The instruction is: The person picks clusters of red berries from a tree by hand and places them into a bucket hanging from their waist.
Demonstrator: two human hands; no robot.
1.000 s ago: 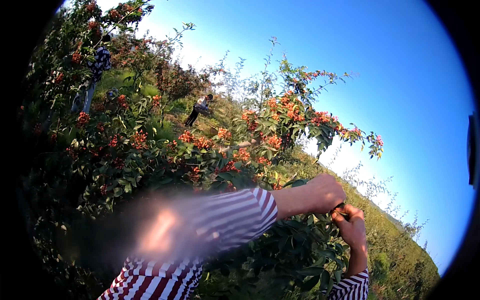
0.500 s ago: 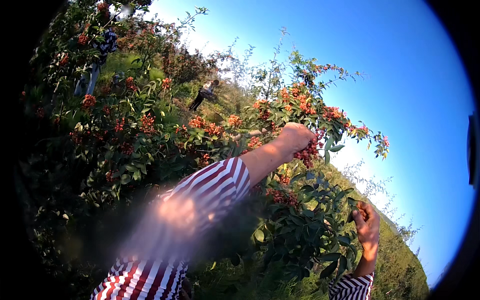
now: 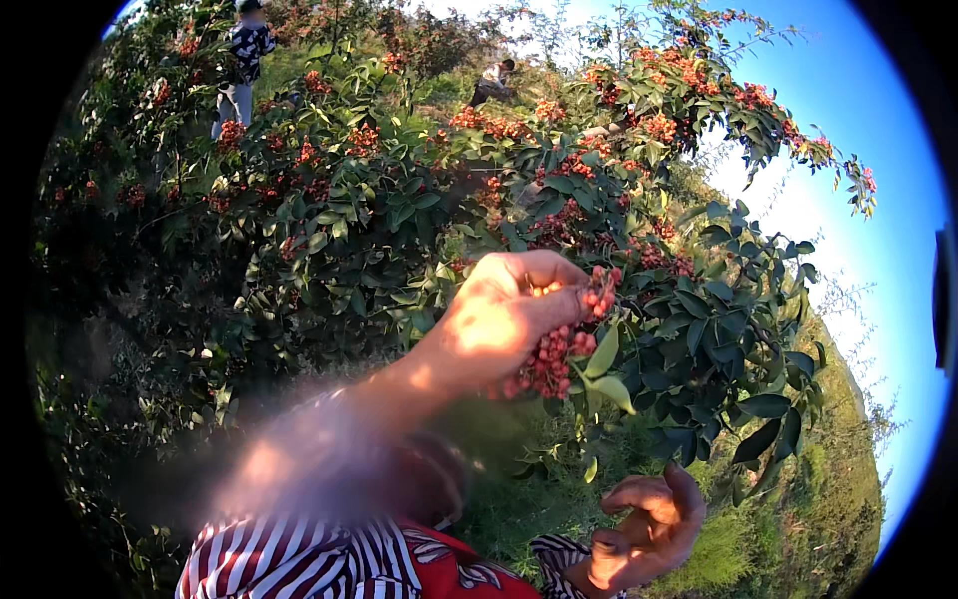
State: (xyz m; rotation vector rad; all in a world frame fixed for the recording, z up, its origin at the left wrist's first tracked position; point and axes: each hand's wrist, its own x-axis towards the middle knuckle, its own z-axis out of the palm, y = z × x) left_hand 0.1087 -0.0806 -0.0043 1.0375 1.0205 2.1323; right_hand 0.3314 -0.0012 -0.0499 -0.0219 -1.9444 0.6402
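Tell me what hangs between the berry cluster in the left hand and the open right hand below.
In the head view, green leaves hang below the berry cluster held by the left hand; then grass down to the right hand.

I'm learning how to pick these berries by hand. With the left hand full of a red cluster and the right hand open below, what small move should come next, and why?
Probably bring the left hand down toward the right hand. The left hand is closed on the red berry cluster, with a few leaves hanging from it, while the right hand waits below, palm up and empty.
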